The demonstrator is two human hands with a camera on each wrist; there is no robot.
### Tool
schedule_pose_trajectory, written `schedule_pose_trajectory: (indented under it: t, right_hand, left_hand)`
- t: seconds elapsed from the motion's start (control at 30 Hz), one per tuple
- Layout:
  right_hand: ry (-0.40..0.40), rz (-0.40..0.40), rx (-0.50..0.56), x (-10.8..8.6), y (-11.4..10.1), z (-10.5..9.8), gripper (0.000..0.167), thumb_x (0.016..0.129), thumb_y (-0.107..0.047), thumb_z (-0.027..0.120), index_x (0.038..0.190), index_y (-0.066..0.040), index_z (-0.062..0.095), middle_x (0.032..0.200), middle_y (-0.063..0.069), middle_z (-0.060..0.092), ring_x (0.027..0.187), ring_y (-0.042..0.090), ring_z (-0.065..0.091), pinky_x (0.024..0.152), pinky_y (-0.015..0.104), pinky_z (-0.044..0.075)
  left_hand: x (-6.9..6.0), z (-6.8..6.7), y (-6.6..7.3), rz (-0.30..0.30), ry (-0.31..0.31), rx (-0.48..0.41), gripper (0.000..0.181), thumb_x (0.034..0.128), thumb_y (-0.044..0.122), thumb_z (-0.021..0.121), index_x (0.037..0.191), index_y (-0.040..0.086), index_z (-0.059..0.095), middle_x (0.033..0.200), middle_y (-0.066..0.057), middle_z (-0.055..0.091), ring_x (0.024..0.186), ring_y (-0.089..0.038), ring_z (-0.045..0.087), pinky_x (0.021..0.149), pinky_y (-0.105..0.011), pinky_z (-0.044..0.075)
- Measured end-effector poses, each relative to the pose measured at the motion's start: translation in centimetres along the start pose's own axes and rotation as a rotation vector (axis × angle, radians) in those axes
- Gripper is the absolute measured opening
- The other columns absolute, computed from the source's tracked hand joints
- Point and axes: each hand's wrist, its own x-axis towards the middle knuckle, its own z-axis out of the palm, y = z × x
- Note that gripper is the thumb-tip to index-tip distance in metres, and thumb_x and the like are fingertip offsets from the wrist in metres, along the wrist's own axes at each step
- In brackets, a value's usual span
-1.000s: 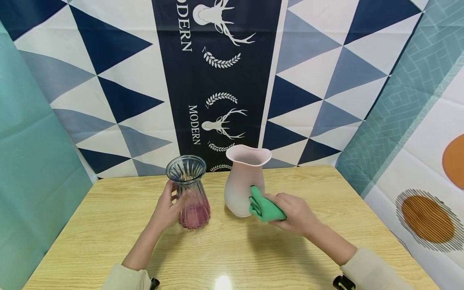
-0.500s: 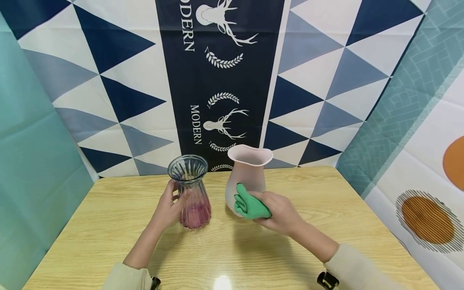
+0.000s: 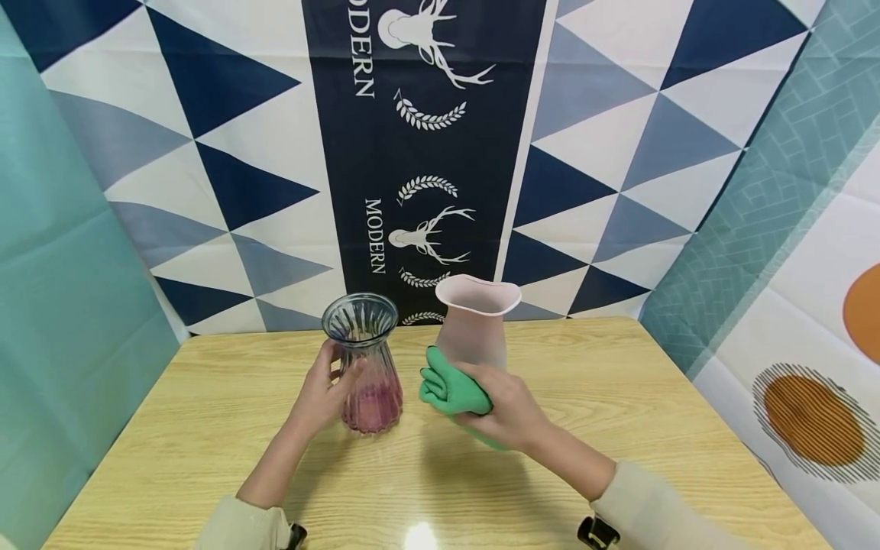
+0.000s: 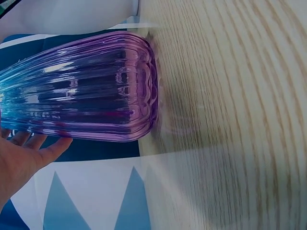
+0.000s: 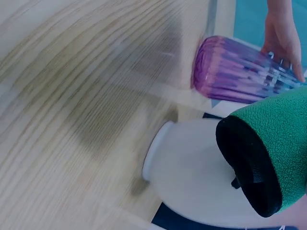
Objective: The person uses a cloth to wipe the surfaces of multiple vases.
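A ribbed glass vase (image 3: 372, 405), bluish at its flared rim and pink-purple at the base, stands upright on the table. My left hand (image 3: 321, 393) holds it by the side, below the neck; in the left wrist view, fingers (image 4: 53, 149) lie along the ribs. My right hand (image 3: 507, 409) grips a folded green cloth (image 3: 454, 388) with black edging, the cloth's end pointing toward the glass vase. Behind that hand is a pale pink-and-white vase (image 3: 474, 336) with a wavy rim, its lower part hidden in the head view. The right wrist view shows its rounded body (image 5: 192, 163).
Both vases stand toward the back of the light wood table (image 3: 227, 428). A patterned cloth backdrop (image 3: 268, 137) hangs right behind the table's back edge. Teal fabric (image 3: 69, 305) hangs at the left, with more printed fabric (image 3: 777, 305) at the right.
My right hand has moved left with the green cloth, from beside the pale vase to in front of it, closer to the glass vase. The left hand still holds the glass vase.
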Motion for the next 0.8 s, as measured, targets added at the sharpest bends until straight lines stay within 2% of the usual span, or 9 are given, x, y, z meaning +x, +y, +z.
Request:
schedule_pose_trajectory:
  t: [0.13, 0.3, 0.53, 0.63, 0.8]
  right_hand:
    - [0.034, 0.009, 0.041, 0.6, -0.6, 0.7, 0.056, 0.062, -0.011, 0.078, 0.113, -0.003, 0.059, 0.098, 0.007, 0.068, 0.086, 0.017, 0.063, 0.073, 0.029, 0.052]
    - [0.064, 0.047, 0.094, 1.6, -1.4, 1.4, 0.050, 0.067, -0.011, 0.077, 0.113, 0.000, 0.059, 0.101, 0.011, 0.068, 0.089, 0.021, 0.064, 0.078, 0.028, 0.053]
    - [0.091, 0.175, 0.173, 2.5, -1.6, 2.9, 0.047, 0.072, -0.009, 0.074, 0.116, -0.002, 0.057, 0.104, 0.011, 0.067, 0.089, 0.019, 0.065, 0.079, 0.027, 0.052]
    - [0.102, 0.241, 0.171, 2.8, -1.7, 3.5, 0.049, 0.071, -0.007, 0.075, 0.117, -0.002, 0.056, 0.104, 0.010, 0.067, 0.088, 0.018, 0.064, 0.077, 0.030, 0.053]
    - [0.135, 0.345, 0.177, 3.2, -1.8, 4.6, 0.048, 0.074, -0.008, 0.075, 0.117, -0.003, 0.055, 0.101, 0.012, 0.067, 0.086, 0.020, 0.063, 0.074, 0.034, 0.054]
  left_hand:
    - [-0.2, -0.1, 0.4, -0.001, -0.001, 0.004, 0.055, 0.0965, 0.020, 0.052, 0.143, 0.006, 0.026, 0.137, -0.023, 0.044, 0.129, -0.038, 0.041, 0.100, -0.054, 0.040]
    - [-0.1, -0.1, 0.1, 0.016, 0.006, 0.024, 0.054, 0.0964, 0.020, 0.052, 0.142, 0.007, 0.026, 0.137, -0.023, 0.044, 0.129, -0.038, 0.042, 0.099, -0.054, 0.042]
    - [0.9, 0.4, -3.1, 0.039, 0.014, 0.024, 0.057, 0.0959, 0.026, 0.053, 0.144, 0.012, 0.025, 0.138, -0.019, 0.044, 0.129, -0.036, 0.043, 0.098, -0.053, 0.043]
    - [1.0, 0.4, -3.7, 0.049, 0.015, 0.024, 0.058, 0.0958, 0.028, 0.053, 0.144, 0.014, 0.025, 0.138, -0.018, 0.045, 0.129, -0.035, 0.043, 0.098, -0.053, 0.044]
    - [1.1, 0.4, -3.8, 0.058, 0.017, 0.022, 0.057, 0.0955, 0.030, 0.053, 0.143, 0.015, 0.026, 0.138, -0.018, 0.046, 0.129, -0.034, 0.044, 0.097, -0.053, 0.044]
